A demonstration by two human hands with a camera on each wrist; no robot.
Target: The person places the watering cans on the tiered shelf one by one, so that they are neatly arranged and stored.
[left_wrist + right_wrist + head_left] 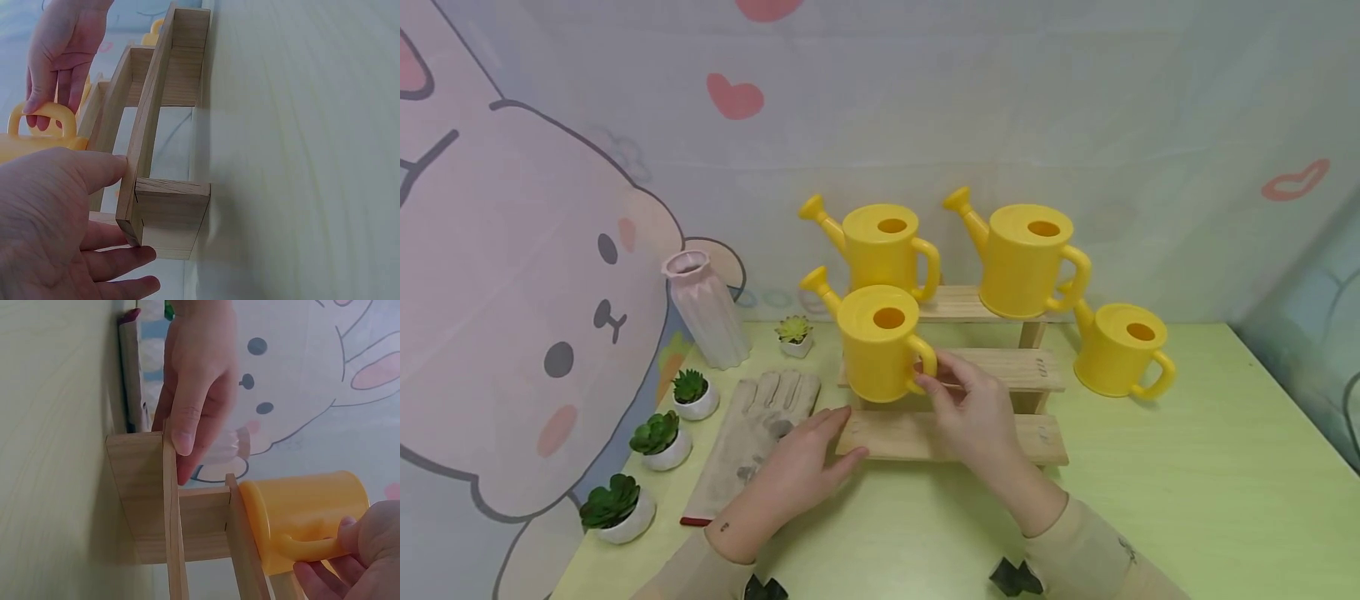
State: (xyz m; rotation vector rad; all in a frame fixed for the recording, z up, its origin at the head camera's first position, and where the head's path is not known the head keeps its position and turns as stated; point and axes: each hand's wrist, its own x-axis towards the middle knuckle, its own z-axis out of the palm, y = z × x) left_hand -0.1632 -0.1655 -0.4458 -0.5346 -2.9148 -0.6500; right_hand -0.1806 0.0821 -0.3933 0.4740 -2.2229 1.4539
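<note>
A yellow watering can [877,354] stands on the middle step of a three-step wooden stand [887,437], its spout pointing left. With thumb and fingers, my right hand [981,412] holds the can's handle, as the right wrist view shows at the can [306,519]. My left hand [801,467] is at the left end of the lowest step. There its thumb touches the board [147,137] and the other fingers extend past the end, fairly straight. Two more yellow watering cans, a left one [880,250] and a right one [1026,262], stand on the top step.
Another yellow watering can [1120,350] stands on the table right of the stand. To the left lie gardening gloves [752,450], beside several potted succulents [662,442] and a pale pink vase [707,312]. A printed cloth [1000,100] hangs behind.
</note>
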